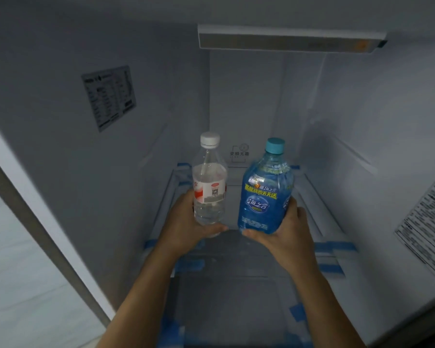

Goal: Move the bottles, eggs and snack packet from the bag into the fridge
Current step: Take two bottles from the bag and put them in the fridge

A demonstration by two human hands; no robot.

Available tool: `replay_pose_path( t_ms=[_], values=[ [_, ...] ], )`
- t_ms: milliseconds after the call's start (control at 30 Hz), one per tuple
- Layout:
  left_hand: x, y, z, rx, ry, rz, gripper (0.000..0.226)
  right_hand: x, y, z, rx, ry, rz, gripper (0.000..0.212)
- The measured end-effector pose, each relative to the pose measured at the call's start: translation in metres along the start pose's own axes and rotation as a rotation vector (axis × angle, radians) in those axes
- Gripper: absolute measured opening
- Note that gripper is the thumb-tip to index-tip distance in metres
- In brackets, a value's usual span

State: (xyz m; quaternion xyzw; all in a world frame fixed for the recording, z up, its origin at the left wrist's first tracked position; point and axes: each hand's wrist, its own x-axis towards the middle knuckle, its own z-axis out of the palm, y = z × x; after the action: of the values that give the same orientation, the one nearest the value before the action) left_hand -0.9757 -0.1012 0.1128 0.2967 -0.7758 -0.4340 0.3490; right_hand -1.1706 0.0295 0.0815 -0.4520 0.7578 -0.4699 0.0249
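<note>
The person reaches both arms into the fridge (pixel 249 96). The left hand (pixel 186 222) has the clear bottle (pixel 209 187). The right hand (pixel 286 229) has the blue bottle (pixel 264 197). Each grip is wrapped round the low part of its bottle, with the thumb across the front and the fingers behind. The two bottles are side by side, near each other but not touching, over the dark shelf (pixel 231 259). I can't tell if their bottoms sit on the shelf yet.

The blue bottle is fat and nearly full, so I think it is heavy. It needs a big, firm grip low down, like the one it has. The clear bottle is thin and lighter. Its plastic looks soft and would squash if squeezed hard. Both have smooth sides and shiny labels, so they could slip. They won't smash like glass, but they are tall and could tip over if put down crooked.

The clear bottle has a white cap (pixel 210 139) and a red and white label, and you can see the water through it. The blue bottle has a light blue cap (pixel 275 145) and a blue label with yellow and white writing.
</note>
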Motion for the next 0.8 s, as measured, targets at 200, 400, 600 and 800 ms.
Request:
replay_pose_path(
  t_ms=[200, 400, 600, 800],
  values=[
    [0.024, -0.002, 0.004, 0.072, 0.124, -0.106, 0.073, 0.024, -0.001, 0.003, 0.000, -0.059, 0.040, 0.089],
    [0.056, -0.017, 0.006, 0.085, 0.216, -0.165, 0.074, 0.062, -0.009, 0.021, 0.061, -0.085, 0.093, 0.070],
    [0.073, -0.020, 0.005, 0.034, 0.259, -0.146, 0.063, 0.096, 0.000, 0.044, 0.107, -0.101, 0.109, 0.088],
    [0.084, -0.024, 0.008, 0.025, 0.282, -0.151, 0.063, 0.120, 0.008, 0.060, 0.156, -0.140, 0.090, 0.099]
  ],
)
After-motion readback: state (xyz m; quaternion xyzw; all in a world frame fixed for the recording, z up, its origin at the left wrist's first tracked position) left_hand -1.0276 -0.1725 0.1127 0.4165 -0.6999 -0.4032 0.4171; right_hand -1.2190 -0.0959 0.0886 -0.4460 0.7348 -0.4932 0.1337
